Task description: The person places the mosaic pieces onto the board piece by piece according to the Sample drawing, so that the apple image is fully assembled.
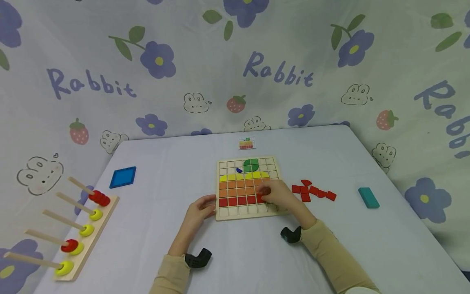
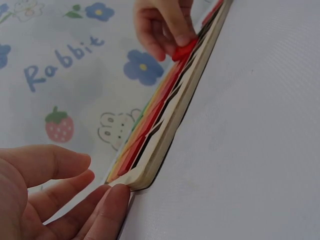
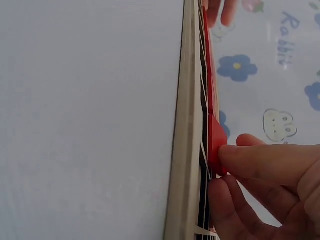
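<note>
A wooden grid board bears rows of red, orange and yellow tiles, with green pieces and a dark blue half-round piece toward the far side. My right hand pinches a red tile at the right end of the red row; in the right wrist view the tile stands tilted against the board. My left hand is at the board's near left side, fingertips touching its edge and corner in the left wrist view, with the thumb and fingers apart.
Several loose red tiles lie right of the board. A small pattern card lies behind it. A teal block sits far right. At left are a blue tray and a peg stand with red and yellow rings.
</note>
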Demonstrator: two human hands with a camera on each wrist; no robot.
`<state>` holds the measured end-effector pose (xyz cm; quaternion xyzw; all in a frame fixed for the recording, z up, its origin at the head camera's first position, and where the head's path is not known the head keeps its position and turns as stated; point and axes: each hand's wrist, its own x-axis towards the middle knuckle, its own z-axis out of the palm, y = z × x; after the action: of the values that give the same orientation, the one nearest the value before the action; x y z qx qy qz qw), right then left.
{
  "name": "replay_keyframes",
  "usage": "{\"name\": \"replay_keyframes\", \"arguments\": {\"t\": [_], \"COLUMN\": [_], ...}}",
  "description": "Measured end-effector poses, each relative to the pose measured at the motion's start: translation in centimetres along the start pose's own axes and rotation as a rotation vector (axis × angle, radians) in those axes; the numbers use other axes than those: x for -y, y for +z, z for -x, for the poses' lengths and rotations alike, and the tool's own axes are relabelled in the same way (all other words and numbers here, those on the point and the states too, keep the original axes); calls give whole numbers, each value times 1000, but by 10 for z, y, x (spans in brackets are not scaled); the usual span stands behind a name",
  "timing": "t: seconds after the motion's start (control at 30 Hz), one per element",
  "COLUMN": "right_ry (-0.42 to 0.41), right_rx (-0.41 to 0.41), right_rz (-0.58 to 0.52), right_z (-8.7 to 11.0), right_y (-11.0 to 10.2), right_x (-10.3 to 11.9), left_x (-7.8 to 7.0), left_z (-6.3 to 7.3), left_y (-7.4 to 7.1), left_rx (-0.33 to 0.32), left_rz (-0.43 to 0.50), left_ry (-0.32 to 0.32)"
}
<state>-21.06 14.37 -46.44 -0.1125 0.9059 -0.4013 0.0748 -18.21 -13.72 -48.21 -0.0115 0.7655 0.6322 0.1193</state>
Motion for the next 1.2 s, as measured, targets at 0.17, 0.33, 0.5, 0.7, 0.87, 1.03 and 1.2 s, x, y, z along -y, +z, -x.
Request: {"name": "replay_keyframes", "arguments": {"t": [0.17,0.33,0.5,0.7,0.87,1.03,1.2], "right_ry": [14,20,32,65,169,249,318], "right_rx": [-6,-16,-61,-198,-303,-300,-213], "right_rz": [68,77,27,29,18,24,16], "right_z": [2,5,15,33,52,62,63], "right_y": [1,-4,-26,-67,-92,-100,-102], "right_x": [6,8,0,-34,-63,-81,-86], "left_x": [-1,0,0,-1,-4,-4,-2], "left_z": [0,0,0,0,0,0,-1], "left_y": [0,0,0,-1,-2,-2,0], "left_rx": [4,4,2,1,-1,1,6], "left_rz": [4,8,8,-1,-10,-9,-3], "left_ry": [6,3,-2,-3,-7,-2,4]}}
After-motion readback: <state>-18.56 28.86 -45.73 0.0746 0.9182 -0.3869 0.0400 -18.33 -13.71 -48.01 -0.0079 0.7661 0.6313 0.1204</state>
